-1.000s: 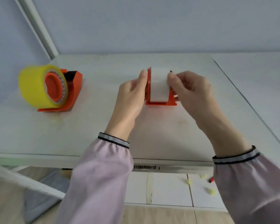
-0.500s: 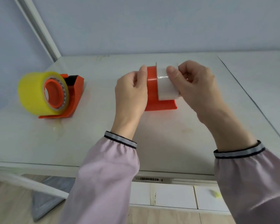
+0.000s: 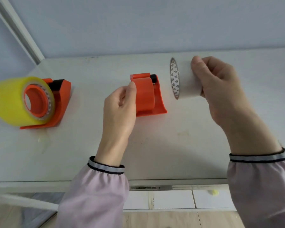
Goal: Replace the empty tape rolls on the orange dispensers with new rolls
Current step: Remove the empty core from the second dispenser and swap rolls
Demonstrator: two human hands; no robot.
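An orange dispenser (image 3: 149, 96) stands mid-table with its bare orange hub showing and no roll on it. My left hand (image 3: 120, 109) grips its left side. My right hand (image 3: 220, 89) holds a white empty roll core (image 3: 182, 79) in the air, just right of the dispenser and clear of it; the printed inner rim of the core faces left. At the far left a second orange dispenser (image 3: 59, 102) carries a full yellow tape roll (image 3: 10, 101).
The white table (image 3: 155, 153) has its front edge near my sleeves and a wall behind. A clear scrap of tape (image 3: 43, 142) lies on the table in front of the yellow roll. Floor tiles show below the edge.
My right hand has pulled the white core off the middle dispenser's hub and carried it to the right. My left hand stays on the dispenser.
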